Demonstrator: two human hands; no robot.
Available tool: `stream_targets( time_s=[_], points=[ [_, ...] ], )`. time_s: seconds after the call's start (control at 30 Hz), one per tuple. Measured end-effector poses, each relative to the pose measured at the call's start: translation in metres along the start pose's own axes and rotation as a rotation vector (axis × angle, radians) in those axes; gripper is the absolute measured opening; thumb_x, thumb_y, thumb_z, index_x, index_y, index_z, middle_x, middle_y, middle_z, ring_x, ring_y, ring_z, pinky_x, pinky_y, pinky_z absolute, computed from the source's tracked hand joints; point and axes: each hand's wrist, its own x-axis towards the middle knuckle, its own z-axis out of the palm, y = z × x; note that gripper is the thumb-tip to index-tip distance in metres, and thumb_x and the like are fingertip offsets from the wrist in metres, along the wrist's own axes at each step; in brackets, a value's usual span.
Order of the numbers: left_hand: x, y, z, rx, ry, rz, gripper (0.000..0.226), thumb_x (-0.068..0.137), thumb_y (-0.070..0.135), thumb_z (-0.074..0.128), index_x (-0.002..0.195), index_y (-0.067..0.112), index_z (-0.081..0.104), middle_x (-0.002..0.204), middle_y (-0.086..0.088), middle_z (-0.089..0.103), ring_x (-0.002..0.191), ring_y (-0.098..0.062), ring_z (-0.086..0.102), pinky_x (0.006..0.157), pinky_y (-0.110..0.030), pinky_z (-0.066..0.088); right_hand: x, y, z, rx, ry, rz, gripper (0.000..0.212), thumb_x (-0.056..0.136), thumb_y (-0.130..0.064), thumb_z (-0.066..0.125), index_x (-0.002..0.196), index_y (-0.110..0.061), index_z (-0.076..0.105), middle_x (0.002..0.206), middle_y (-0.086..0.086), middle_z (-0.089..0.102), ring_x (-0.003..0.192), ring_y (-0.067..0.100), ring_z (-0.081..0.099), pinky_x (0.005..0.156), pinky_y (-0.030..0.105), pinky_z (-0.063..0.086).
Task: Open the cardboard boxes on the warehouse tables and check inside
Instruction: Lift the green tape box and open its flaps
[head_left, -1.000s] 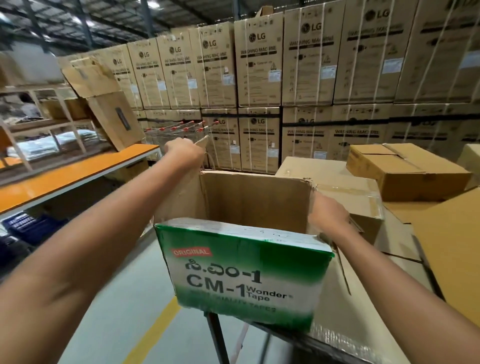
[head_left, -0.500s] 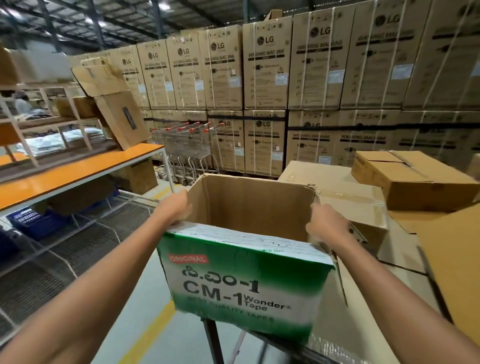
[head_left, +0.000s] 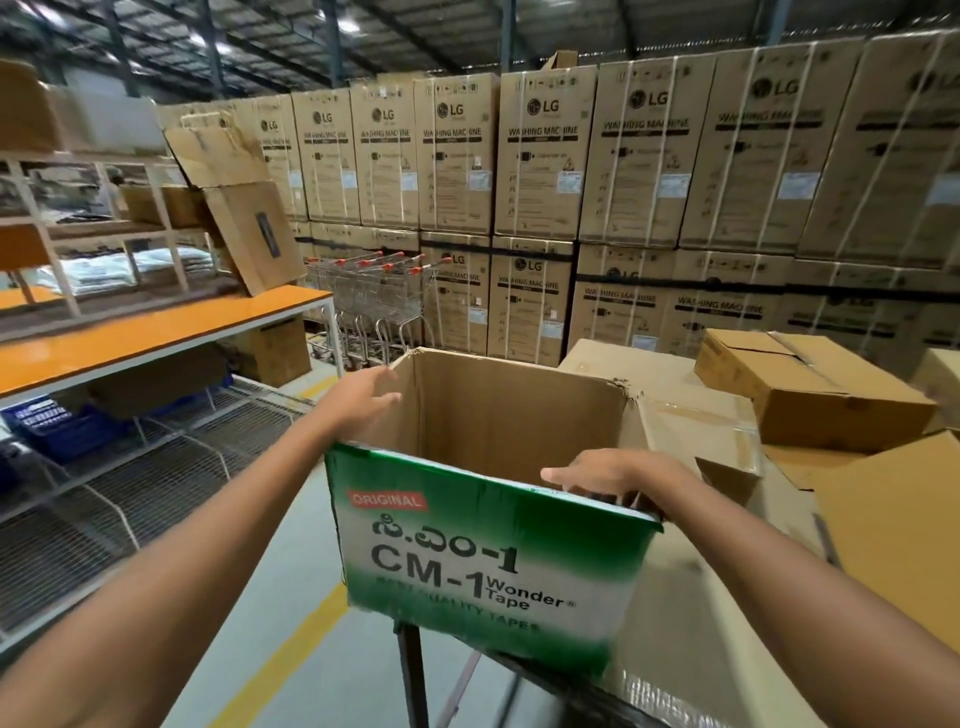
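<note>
cardboard everywhere: two tiers of washing machine cartons (head_left: 545, 156) behind one open tape box (head_left: 488, 561).
it sits at the table (head_left: 414, 670) corner, one closed brown box (head_left: 815, 400) off right; left hand (head_left: 358, 402) lies straight-fingered on the tape box's left wall, right hand (head_left: 618, 475) grips the near rim.

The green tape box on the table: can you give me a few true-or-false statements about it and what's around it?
1. The green tape box is open on top. True.
2. The left hand holds a knife. False: it holds nothing, and its straight fingers are at the box's left side.
3. The right hand grips the box's near edge. True.
4. The brown box behind on the right stands wide open. False: its flaps are folded shut.
5. A row of shopping trolleys is parked before the washing machine cartons. True.
</note>
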Motion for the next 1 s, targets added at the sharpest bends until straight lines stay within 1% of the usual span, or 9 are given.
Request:
stream_targets(
  time_s=[0.13,0.23,0.4,0.5,0.57,0.63,0.77,0.87,1.0],
  points=[
    [-0.019,-0.002,-0.005,-0.298,0.209,-0.059,0.028,0.102,0.025,0.054,0.122,0.009,0.064,0.117,-0.001,0.065,0.107,-0.019,0.060,0.078,-0.022,0.047,0.002,-0.001,0.000,0.104,0.397,-0.041,0.058,0.094,-0.064,0.046,0.081,-0.013,0.070,0.085,0.001,0.070,0.076,0.017,0.063,0.070,0.033,0.049],
    [-0.028,-0.012,-0.009,-0.576,0.289,-0.189,0.023,0.102,0.026,0.052,0.108,0.012,0.069,0.106,0.000,0.071,0.102,-0.020,0.065,0.086,-0.036,0.053,-0.011,-0.001,-0.014,0.268,0.706,-0.032,0.033,0.095,-0.047,0.058,0.080,-0.021,0.070,0.075,-0.004,0.071,0.071,0.014,0.065,0.068,0.031,0.053],
    [-0.033,-0.024,-0.022,-0.977,0.214,-0.359,0.030,0.095,0.020,0.050,0.073,0.010,0.066,0.091,-0.010,0.068,0.089,-0.029,0.061,0.080,-0.042,0.046,-0.042,-0.014,-0.043,0.332,0.928,0.001,0.031,0.097,-0.035,0.056,0.081,-0.014,0.072,0.073,-0.004,0.068,0.058,0.011,0.053,0.052,0.023,0.038],
    [-0.040,-0.021,-0.025,-1.054,0.183,-0.372,0.032,0.101,0.029,0.043,0.076,0.014,0.057,0.069,-0.004,0.064,0.064,-0.020,0.058,0.059,-0.032,0.043,-0.074,-0.023,-0.062,0.353,1.000,-0.034,0.027,0.097,-0.035,0.059,0.081,-0.018,0.074,0.072,-0.008,0.067,0.062,0.009,0.057,0.052,0.025,0.039],
    [-0.040,-0.023,-0.024,-1.107,0.160,-0.352,0.035,0.104,0.029,0.040,0.085,0.014,0.066,0.071,-0.001,0.072,0.065,-0.018,0.066,0.056,-0.032,0.052,-0.096,-0.029,-0.068,0.347,1.003,-0.058,0.029,0.094,-0.036,0.062,0.077,-0.018,0.075,0.073,-0.003,0.070,0.069,0.013,0.061,0.056,0.028,0.043],
    [-0.040,-0.025,-0.023,-1.071,0.140,-0.296,0.031,0.102,0.020,0.045,0.090,0.012,0.072,0.079,-0.002,0.077,0.083,-0.028,0.069,0.074,-0.042,0.057,-0.114,-0.036,-0.067,0.398,0.977,-0.069,0.031,0.094,-0.037,0.062,0.074,-0.017,0.075,0.072,-0.001,0.071,0.070,0.016,0.063,0.057,0.029,0.044],
    [-0.045,-0.029,-0.031,-0.983,0.084,-0.204,0.025,0.098,0.011,0.051,0.092,0.014,0.075,0.097,-0.011,0.077,0.088,-0.029,0.068,0.075,-0.040,0.054,-0.137,-0.037,-0.051,0.993,0.706,-0.143,0.038,0.099,-0.028,0.053,0.067,-0.010,0.065,0.066,0.001,0.066,0.053,0.015,0.057,0.049,0.025,0.041],
    [-0.045,-0.040,-0.037,-0.954,-0.125,-0.087,0.029,0.102,0.016,0.044,0.119,0.013,0.068,0.119,-0.013,0.071,0.108,-0.033,0.067,0.091,-0.049,0.051,-0.144,-0.029,-0.046,1.213,0.515,-0.162,0.035,0.098,-0.028,0.047,0.067,-0.013,0.056,0.067,0.002,0.062,0.055,0.017,0.055,0.051,0.026,0.039],
    [-0.043,-0.059,-0.043,-0.924,-0.253,-0.089,0.039,0.099,0.020,0.052,0.136,0.010,0.056,0.131,-0.016,0.063,0.120,-0.033,0.061,0.097,-0.047,0.048,-0.154,-0.024,-0.037,1.247,0.354,-0.247,0.041,0.096,-0.031,0.046,0.065,-0.010,0.062,0.072,0.008,0.063,0.062,0.020,0.056,0.056,0.028,0.040]
  ],
)
